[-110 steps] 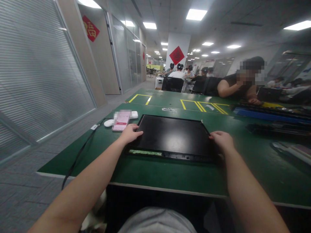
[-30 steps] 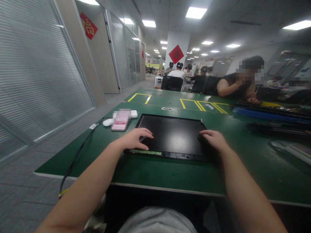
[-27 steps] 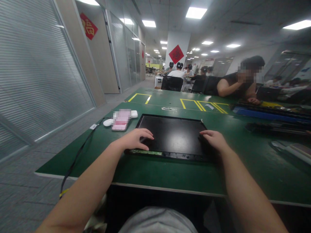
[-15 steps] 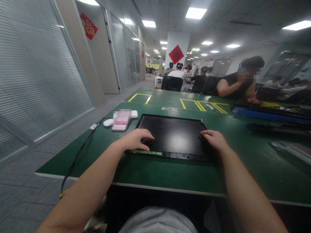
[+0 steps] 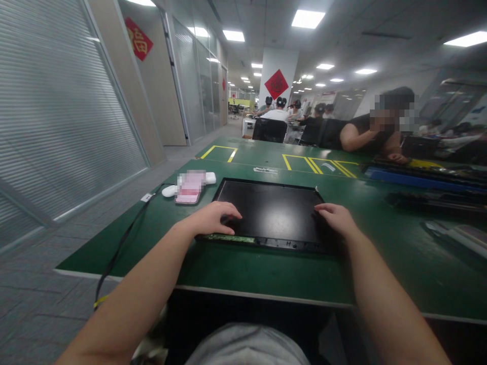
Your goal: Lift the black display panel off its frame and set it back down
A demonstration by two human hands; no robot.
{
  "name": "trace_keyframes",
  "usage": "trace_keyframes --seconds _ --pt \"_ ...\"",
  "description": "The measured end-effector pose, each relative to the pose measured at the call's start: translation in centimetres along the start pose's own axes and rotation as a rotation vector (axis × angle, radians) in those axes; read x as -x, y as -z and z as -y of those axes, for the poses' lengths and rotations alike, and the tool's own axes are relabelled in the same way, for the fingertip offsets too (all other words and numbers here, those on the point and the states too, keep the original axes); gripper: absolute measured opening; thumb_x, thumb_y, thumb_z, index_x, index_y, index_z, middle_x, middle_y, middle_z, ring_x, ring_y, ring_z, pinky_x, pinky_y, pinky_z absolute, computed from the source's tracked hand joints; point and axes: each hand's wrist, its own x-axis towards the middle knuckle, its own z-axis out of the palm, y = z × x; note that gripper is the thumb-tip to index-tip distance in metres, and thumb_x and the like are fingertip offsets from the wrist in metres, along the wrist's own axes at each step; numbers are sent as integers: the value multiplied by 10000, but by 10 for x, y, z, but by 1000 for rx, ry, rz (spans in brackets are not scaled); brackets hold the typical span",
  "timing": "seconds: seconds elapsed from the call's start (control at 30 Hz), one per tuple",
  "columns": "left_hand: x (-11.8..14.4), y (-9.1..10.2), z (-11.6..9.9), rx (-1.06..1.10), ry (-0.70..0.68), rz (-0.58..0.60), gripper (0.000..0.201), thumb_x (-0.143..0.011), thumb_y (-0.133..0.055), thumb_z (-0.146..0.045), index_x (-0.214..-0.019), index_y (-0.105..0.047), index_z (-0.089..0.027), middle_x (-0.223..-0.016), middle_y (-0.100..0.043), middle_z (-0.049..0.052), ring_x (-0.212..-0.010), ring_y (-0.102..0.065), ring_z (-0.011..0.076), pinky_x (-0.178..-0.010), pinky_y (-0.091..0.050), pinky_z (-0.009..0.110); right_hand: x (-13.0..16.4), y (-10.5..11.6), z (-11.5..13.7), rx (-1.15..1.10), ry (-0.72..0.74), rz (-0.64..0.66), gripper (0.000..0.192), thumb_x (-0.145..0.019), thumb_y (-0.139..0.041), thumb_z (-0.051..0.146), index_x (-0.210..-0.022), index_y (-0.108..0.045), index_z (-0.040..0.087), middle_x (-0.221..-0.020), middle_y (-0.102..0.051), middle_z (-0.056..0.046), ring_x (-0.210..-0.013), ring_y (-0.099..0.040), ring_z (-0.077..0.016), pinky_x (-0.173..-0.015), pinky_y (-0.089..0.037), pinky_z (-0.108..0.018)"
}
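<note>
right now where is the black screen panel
In the head view, the black screen panel lies on the green table, to the right of the phone, between the left hand and the right hand.

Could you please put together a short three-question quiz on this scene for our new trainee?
1. Multiple choice: Which of the camera wearer's hands is nearer the phone?
A) right
B) left
C) both equally near

2. True or false: A green strip runs along part of the edge of the black panel nearest the wearer.

3. Fill the gap: On the table, beyond the panel, the tape outlines are ____ in colour.

Key:
1. B, the left hand
2. True
3. yellow
</note>
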Motion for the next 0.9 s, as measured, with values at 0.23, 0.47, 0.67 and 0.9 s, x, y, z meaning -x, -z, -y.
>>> trace_keyframes --seconds 0.23,0.47,0.67,0.9 --pt "0 0 -2 44 64 13 397 -742 -810 -341 -1103 -725 -200 -1076 -712 64 -812 -663 179 -784 -509 305 1 0 0 -3 4 -14 263 -798 -574 278 -935 -794 234 -1017 -768 -47 -989 -691 -217 -921 -506 -321" --pt "1 1 -5 69 64 13 390 -758 -788 -344 -1113 -717 -198 -1081 -709 69 -836 -666 187 -786 -514 307 1 0 0 1 -5 -7 261 -799 -575 263 -940 -793 232 -1019 -767 -43 -1003 -687 -216 -927 -499 -312" --pt "0 1 -6 48 49 9 381 -744 -799 -293 -1102 -719 -190 -1074 -711 70 -851 -665 188 -803 -506 304 2 0 3 -13 -31 -6 266 -797 -575 258 -945 -793 229 -1021 -766 -46 -997 -687 -212 -926 -497 -308" --pt "0 1 -7 56 54 8 366 -754 -785 -292 -1098 -719 -187 -1068 -712 71 -855 -663 190 -805 -508 312 2 1 3 -8 -25 -3 278 -789 -574 258 -954 -794 219 -1020 -766 -54 -979 -690 -215 -918 -500 -319"
